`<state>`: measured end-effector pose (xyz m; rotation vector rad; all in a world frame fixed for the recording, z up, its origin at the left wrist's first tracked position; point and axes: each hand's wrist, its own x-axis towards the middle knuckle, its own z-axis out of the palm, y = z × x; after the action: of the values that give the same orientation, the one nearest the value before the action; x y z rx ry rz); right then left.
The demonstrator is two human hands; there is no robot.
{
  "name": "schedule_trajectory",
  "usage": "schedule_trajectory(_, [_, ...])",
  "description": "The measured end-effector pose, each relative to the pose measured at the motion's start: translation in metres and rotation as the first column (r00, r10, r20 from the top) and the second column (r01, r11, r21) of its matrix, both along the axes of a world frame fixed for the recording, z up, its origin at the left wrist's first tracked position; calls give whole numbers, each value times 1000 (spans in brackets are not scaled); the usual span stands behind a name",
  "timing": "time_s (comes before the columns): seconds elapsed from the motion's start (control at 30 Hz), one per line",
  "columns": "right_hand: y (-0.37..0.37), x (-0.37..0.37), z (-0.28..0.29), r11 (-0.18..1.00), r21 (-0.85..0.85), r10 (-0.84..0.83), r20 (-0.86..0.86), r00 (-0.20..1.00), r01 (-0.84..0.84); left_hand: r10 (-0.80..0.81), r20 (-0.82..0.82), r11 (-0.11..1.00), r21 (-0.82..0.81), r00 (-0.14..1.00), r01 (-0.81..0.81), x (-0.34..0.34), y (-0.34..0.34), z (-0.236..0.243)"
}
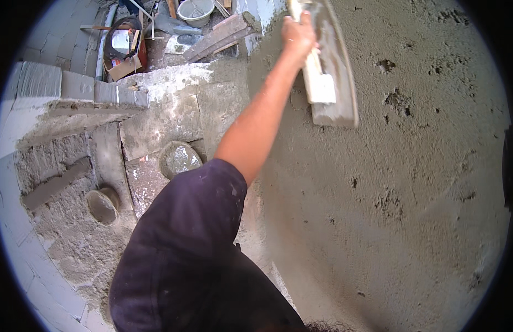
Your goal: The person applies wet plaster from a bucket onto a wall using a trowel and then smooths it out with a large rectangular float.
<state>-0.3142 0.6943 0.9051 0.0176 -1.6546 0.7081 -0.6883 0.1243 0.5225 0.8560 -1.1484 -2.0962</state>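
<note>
My left arm, in a dark short sleeve, reaches up across the middle of the view. My left hand (299, 39) is closed round the pale handle of a long plastering float (338, 72). The float's flat blade is wet and smeared with grey mortar, and it lies against or very close to the wall (389, 166). This wall is coated in fresh grey-brown render, smoother low down and pitted with rough holes at the upper right and middle. My right hand is out of view.
At left on the mortar-spattered floor are a small bucket (103, 206), a wider tub (180, 159) holding wet grey matter, and a board (57, 182). A low block wall (79, 88) stands beyond. Farther back lie a cardboard box (126, 61) with a coiled black hose, a white basin (195, 12) and planks (223, 39).
</note>
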Motion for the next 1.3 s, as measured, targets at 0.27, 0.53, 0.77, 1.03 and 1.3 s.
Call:
schedule_trajectory(0.27, [-80,-46,-19,893,158,-397,-164,903,422,-207,15,934,302,978,192,6,64,-64])
schedule_trajectory(0.53, [94,91,78,847,241,-470,-78,879,475,-211,-53,965,144,976,217,128,176,-7])
schedule_trajectory(0.77, [37,68,49,747,210,-630,-78,773,630,-103,111,987,-115,988,116,7,62,-131])
schedule_trajectory(1.03, [-115,-68,-22,591,45,-798,-113,592,805,-229,94,940,280,969,195,94,162,-145])
schedule_trajectory(1.3, [-106,-63,-19,697,164,-687,-127,715,698,-201,182,964,210,962,162,148,200,-122])
